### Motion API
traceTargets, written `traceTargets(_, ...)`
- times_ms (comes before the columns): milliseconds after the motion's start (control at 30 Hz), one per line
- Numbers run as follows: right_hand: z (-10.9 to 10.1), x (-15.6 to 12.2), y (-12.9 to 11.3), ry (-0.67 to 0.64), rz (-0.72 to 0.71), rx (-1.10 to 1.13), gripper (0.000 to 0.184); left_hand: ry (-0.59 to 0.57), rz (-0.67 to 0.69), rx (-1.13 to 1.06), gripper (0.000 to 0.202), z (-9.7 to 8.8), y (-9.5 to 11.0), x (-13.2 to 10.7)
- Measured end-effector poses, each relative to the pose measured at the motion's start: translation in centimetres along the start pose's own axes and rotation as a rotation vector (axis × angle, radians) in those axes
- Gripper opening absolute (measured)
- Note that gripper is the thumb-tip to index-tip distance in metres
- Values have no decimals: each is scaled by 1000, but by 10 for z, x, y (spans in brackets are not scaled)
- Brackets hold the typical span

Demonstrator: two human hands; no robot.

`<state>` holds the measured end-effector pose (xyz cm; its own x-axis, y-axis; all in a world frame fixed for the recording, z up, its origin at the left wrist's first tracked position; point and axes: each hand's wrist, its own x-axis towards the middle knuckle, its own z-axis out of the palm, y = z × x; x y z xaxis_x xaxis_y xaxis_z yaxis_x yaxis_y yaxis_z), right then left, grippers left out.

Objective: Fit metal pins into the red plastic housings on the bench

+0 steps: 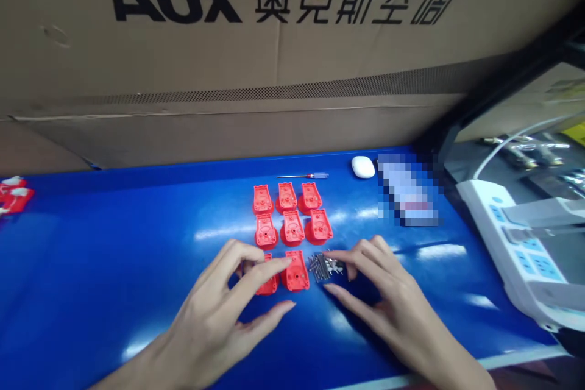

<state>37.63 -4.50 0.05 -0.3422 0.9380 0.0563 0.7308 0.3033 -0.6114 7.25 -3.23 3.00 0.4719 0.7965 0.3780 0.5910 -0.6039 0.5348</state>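
Observation:
Several red plastic housings stand in rows on the blue table. My left hand is over the front row with thumb and fingers apart; it partly hides one housing, and its index fingertip is at the upper part of another red housing. To the right of that one lies a small pile of metal screws. My right hand is at the pile's right side, index finger and thumb spread around it, with nothing visibly gripped.
A screwdriver with a clear handle lies behind the housings. Further right are a white rounded case, a blurred-out object and a white power strip with plugs. A large cardboard box stands along the back. Red and white pieces lie far left.

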Motion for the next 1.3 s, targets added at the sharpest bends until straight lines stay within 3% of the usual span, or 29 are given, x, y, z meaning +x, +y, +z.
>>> traceTargets(133,1,9,0,-38,-10,-3,38,109,94,-45,41,7,-2,6)
traceTargets(300,0,14,3,-83,-9,1,41,140,120,-70,44,11,-8,4)
traceTargets(1300,-8,18,2,-203,11,30,34,103,137,-108,44,12,-13,-4)
